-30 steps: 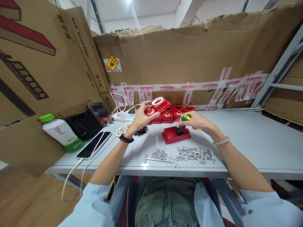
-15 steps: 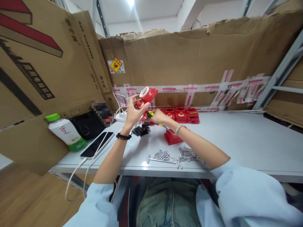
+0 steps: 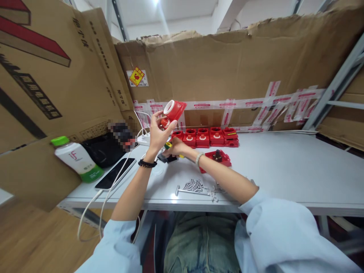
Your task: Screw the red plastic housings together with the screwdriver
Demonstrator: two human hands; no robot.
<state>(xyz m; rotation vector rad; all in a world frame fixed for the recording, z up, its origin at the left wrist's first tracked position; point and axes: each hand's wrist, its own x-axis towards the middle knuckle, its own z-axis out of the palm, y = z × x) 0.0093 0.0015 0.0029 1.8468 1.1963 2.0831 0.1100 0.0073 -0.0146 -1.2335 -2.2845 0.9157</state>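
Observation:
My left hand (image 3: 157, 133) holds a red plastic housing (image 3: 173, 110) with a white ring up above the table. My right hand (image 3: 175, 148) has crossed under it to the left, closed on a screwdriver with a yellow and green handle (image 3: 168, 145), and rests over a small black part (image 3: 165, 159) on the table. A red base plate (image 3: 220, 158) with a black piece on it lies just right of my right forearm. A pile of screws (image 3: 194, 185) and metal clips lies near the table's front edge.
A row of red housings (image 3: 208, 137) stands at the back against the cardboard wall (image 3: 227, 64). At the left are a green-capped bottle (image 3: 75, 158), a phone (image 3: 115, 173) with a white cable, a black bag and a power strip. A grey table (image 3: 298, 170) stretches right.
My left hand lifted the red housing from table level and tilted it. My right hand moved left with the screwdriver, away from the red base plate and down to the black part.

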